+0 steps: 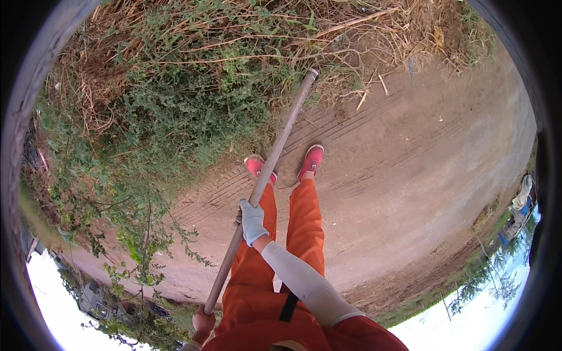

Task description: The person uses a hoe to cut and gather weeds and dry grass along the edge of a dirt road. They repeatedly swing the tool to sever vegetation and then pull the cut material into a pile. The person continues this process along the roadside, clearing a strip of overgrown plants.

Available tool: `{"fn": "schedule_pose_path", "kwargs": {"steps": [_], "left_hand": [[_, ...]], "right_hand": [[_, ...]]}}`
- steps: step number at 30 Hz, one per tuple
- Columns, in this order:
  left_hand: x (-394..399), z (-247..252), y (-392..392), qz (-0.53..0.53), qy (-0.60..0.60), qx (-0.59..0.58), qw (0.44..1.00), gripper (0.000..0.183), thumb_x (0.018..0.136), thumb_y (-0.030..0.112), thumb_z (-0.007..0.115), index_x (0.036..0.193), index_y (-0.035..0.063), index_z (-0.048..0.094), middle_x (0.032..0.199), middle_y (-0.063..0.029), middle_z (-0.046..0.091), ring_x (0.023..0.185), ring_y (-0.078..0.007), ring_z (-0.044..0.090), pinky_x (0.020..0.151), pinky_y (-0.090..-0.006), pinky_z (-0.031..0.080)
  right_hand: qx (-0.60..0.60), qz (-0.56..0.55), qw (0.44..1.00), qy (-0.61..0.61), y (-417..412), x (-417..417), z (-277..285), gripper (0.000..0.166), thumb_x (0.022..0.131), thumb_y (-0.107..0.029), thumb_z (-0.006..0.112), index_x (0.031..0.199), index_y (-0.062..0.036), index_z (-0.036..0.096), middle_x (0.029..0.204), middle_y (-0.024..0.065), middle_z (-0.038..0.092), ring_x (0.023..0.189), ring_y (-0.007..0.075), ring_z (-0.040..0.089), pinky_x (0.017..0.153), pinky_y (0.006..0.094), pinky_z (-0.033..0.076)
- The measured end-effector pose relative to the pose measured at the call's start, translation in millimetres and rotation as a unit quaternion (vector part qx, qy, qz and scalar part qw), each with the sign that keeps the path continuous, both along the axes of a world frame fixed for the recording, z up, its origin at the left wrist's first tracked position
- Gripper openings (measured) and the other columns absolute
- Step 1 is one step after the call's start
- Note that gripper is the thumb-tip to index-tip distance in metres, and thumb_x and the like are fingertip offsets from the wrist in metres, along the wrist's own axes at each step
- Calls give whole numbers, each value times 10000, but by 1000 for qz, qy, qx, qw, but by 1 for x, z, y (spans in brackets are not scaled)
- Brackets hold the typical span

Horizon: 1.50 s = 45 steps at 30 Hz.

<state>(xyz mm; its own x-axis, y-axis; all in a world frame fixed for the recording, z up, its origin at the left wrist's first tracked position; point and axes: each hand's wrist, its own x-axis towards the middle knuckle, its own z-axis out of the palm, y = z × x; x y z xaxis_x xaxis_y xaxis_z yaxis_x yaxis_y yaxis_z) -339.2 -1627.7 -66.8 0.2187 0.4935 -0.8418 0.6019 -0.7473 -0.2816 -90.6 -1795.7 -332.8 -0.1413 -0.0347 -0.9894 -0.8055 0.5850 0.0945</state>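
Observation:
A long wooden tool handle (281, 142) slants from low on my left, across my left shoe, up to the edge of the weeds. A pale metal-looking collar (313, 72) caps its far end; no blade can be made out there. My right hand (253, 221), in a light grey-white glove with dark fingertips, crosses my body and grips the middle of the shaft. Near its lower end, my bare left hand (204, 321) is closed round the handle beside my hip. The far tip appears against the grass fringe.
Dense green weeds (210, 92) spread ahead and to the left, with dry stalks (373, 26) behind. A leafy branch (145, 245) reaches in at left. Tyre-marked dirt track (395, 175) runs under my red shoes (312, 160). Covered items (520, 210) stand far right.

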Motion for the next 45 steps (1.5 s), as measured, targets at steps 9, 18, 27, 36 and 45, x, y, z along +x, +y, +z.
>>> {"fn": "schedule_pose_path", "kwargs": {"steps": [9, 18, 27, 36, 45], "left_hand": [[41, -60, -27, -94, -12, -86, 992, 158, 707, 192, 631, 719, 96, 505, 582, -173, 587, 552, -381, 596, 506, -491, 475], [176, -139, -96, -97, -19, -143, 985, 179, 760, 230, 608, 866, 98, 549, 712, -158, 636, 716, -370, 632, 664, -482, 495], [19, -17, -21, -30, 13, 3, 999, 135, 692, 147, 640, 777, 82, 557, 635, -189, 604, 616, -401, 603, 537, -507, 469], [58, -64, -41, -94, -21, -39, 995, 141, 703, 158, 641, 757, 85, 533, 624, -181, 599, 612, -395, 603, 551, -501, 477], [128, -106, -101, -60, -15, -83, 995, 161, 726, 201, 647, 785, 86, 552, 665, -192, 618, 649, -401, 614, 580, -503, 480]], "right_hand": [[-62, -101, 992, -39, -109, 17, -16, 178, 838, -224, 610, 760, -142, 474, 536, -24, 384, 391, 113, 366, 375, 292, 362], [-152, -114, 971, -147, -221, 123, -73, 203, 841, -253, 599, 722, -123, 497, 541, -32, 402, 416, 99, 391, 377, 254, 374], [0, -22, 1000, -17, -28, 9, -18, 166, 847, -205, 586, 795, -130, 447, 573, -8, 428, 401, 119, 401, 383, 298, 381], [-36, -89, 994, -46, -104, 35, -33, 168, 846, -213, 589, 739, -123, 498, 559, -10, 436, 404, 120, 406, 370, 305, 398], [-120, -67, 986, -89, -177, 96, -59, 165, 811, -221, 595, 727, -125, 489, 562, -2, 449, 401, 124, 418, 366, 309, 376]]}}
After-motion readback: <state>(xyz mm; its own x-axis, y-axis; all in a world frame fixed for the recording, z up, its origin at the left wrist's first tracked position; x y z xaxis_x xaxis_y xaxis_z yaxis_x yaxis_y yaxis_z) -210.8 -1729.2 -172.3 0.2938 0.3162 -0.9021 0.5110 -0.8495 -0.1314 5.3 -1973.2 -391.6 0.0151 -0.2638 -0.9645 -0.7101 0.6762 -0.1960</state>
